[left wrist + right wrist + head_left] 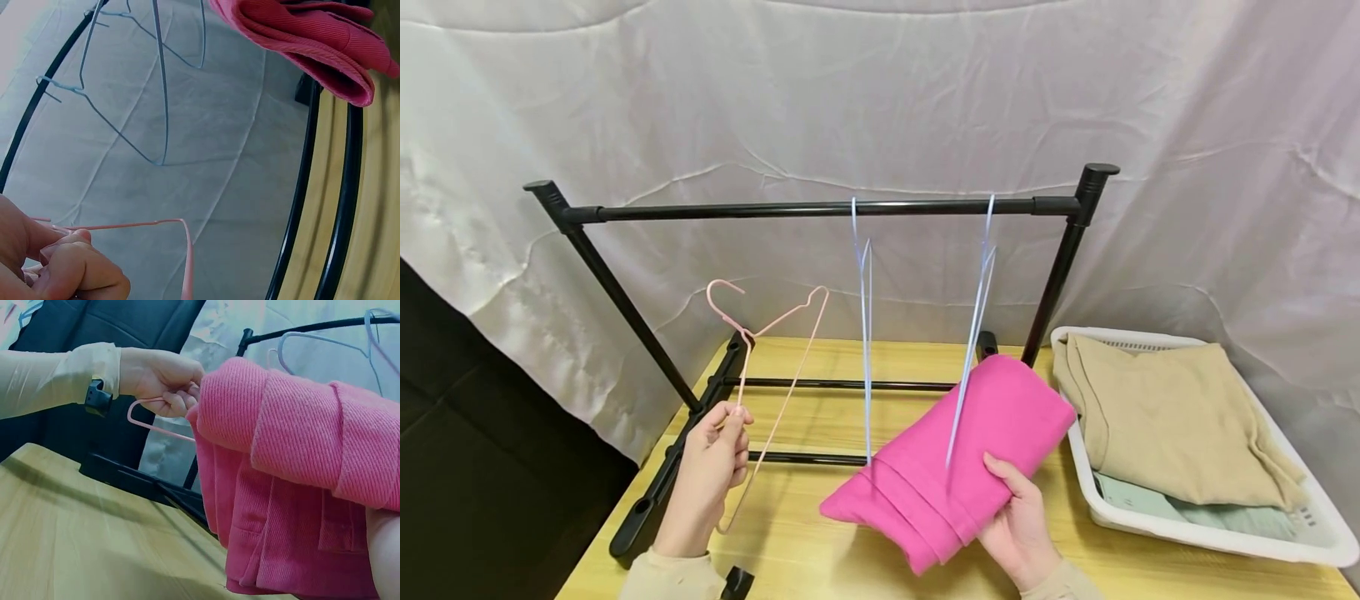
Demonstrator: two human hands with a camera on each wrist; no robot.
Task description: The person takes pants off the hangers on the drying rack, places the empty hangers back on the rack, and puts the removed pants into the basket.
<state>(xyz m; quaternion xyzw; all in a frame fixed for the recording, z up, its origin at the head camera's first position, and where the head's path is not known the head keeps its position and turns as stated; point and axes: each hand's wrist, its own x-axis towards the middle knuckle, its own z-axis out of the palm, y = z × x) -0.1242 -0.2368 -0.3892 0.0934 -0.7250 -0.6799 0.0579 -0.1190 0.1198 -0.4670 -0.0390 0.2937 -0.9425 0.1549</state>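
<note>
My left hand [711,454] pinches one side of a pink wire hanger [790,379], holding it upright in front of the rack's left part; its hook is off the rail. My right hand [1018,521] grips a folded bright pink garment [955,458] by its right lower edge, thumb on top and the fingers hidden beneath. In the right wrist view the garment [300,444] shows thick folded layers of ribbed cloth, raised over the table. Two light blue hangers [867,333] hang from the rail, seen nearly edge-on, the right one [977,333] overlapping the garment in the head view.
A black rack [737,212] stands on the wooden table [805,517], with low crossbars near the tabletop. At the right, a white basket [1078,467] holds a folded tan cloth [1172,417] over pale green cloth [1195,510]. A light curtain [880,100] hangs behind.
</note>
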